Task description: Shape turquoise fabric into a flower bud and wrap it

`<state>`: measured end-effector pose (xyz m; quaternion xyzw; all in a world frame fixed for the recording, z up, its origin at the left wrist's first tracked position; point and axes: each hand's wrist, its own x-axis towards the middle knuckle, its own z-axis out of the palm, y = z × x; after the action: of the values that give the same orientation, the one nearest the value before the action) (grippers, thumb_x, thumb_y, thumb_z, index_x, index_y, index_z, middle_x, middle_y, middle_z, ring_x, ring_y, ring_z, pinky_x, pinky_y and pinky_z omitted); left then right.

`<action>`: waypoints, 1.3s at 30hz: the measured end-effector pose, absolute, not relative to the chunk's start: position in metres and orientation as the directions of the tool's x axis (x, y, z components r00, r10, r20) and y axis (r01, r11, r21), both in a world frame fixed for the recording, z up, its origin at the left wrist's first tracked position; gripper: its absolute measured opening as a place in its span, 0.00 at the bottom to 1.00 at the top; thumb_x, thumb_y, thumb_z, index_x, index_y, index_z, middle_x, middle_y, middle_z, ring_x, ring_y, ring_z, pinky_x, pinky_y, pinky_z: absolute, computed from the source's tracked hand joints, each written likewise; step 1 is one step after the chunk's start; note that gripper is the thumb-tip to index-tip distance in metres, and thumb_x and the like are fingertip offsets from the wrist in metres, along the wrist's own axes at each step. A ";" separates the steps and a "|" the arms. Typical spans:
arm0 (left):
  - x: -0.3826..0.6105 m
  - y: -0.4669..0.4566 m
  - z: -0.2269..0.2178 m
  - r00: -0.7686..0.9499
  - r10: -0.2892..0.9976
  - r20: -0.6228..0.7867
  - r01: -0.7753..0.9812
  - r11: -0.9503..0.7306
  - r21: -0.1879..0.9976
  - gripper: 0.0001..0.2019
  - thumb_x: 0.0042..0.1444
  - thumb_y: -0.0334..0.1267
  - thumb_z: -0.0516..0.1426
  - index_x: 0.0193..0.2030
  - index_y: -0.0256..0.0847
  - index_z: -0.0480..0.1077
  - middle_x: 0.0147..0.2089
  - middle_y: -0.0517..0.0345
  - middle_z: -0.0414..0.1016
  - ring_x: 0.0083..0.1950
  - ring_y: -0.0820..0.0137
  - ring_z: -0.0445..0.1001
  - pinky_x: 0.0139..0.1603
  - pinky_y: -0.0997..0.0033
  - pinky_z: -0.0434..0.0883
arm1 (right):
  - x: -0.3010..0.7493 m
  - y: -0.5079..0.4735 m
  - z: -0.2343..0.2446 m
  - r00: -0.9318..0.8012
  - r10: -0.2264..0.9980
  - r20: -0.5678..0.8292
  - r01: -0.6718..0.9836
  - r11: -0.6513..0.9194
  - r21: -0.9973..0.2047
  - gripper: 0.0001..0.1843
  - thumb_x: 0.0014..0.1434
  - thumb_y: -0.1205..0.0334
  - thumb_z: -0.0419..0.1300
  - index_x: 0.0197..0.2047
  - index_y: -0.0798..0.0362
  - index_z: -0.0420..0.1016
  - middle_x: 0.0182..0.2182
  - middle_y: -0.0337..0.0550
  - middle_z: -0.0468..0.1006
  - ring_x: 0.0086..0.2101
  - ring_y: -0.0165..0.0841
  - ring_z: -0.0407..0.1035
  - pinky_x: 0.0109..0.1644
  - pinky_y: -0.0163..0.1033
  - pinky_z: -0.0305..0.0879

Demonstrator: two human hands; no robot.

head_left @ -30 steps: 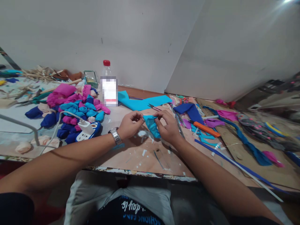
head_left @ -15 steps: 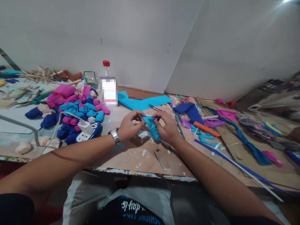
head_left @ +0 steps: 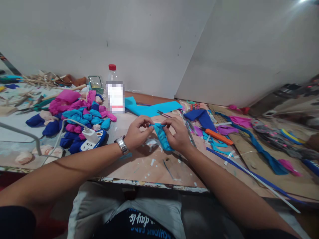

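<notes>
L hand (head_left: 136,132) & R hand (head_left: 177,135): both pinch a turquoise paper piece (head_left: 161,136), held just above the table (head_left: 139,166) at centre, fingertips meeting at its top edge. Watch (head_left: 122,145) on L wrist. Paper buds (head_left: 79,116) w/ power strip (head_left: 93,137) at left; bottle (head_left: 114,89) behind; orange cutter (head_left: 219,136) at right.

Left hand (head_left: 136,134) and right hand (head_left: 177,134) pinch turquoise paper piece (head_left: 161,136)
</notes>
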<state>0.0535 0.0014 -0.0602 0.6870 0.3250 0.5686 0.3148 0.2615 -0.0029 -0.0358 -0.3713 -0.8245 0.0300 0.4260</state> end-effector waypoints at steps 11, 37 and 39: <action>0.056 0.005 -0.064 0.048 0.899 0.435 0.002 -0.436 0.900 0.05 0.61 0.38 0.60 0.42 0.41 0.73 0.40 0.56 0.78 0.39 0.69 0.74 0.44 0.68 0.71 | 0.261 -0.004 -0.033 -0.352 0.627 0.695 0.593 0.724 -0.353 0.05 0.65 0.66 0.58 0.43 0.48 0.74 0.39 0.45 0.80 0.39 0.40 0.72 0.51 0.51 0.65; 0.058 0.004 -0.058 0.087 0.953 0.291 -0.191 -0.271 0.944 0.06 0.58 0.38 0.62 0.39 0.39 0.74 0.38 0.56 0.78 0.38 0.71 0.76 0.44 0.69 0.74 | 0.260 -0.005 -0.032 -0.342 0.580 0.739 0.571 0.753 -0.327 0.06 0.64 0.68 0.57 0.42 0.49 0.73 0.38 0.44 0.79 0.40 0.40 0.72 0.51 0.51 0.66; 0.058 0.005 -0.057 0.054 0.960 0.273 -0.199 -0.258 0.946 0.06 0.58 0.37 0.62 0.39 0.38 0.74 0.39 0.56 0.78 0.37 0.72 0.76 0.43 0.69 0.74 | 0.260 -0.005 -0.032 -0.338 0.584 0.738 0.578 0.748 -0.327 0.05 0.65 0.68 0.58 0.42 0.48 0.73 0.38 0.44 0.79 0.41 0.40 0.72 0.51 0.51 0.66</action>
<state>0.0576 0.0053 -0.0571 0.5327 0.3575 0.5875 0.4932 0.2605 -0.0046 -0.0319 -0.3551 -0.8179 0.0031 0.4528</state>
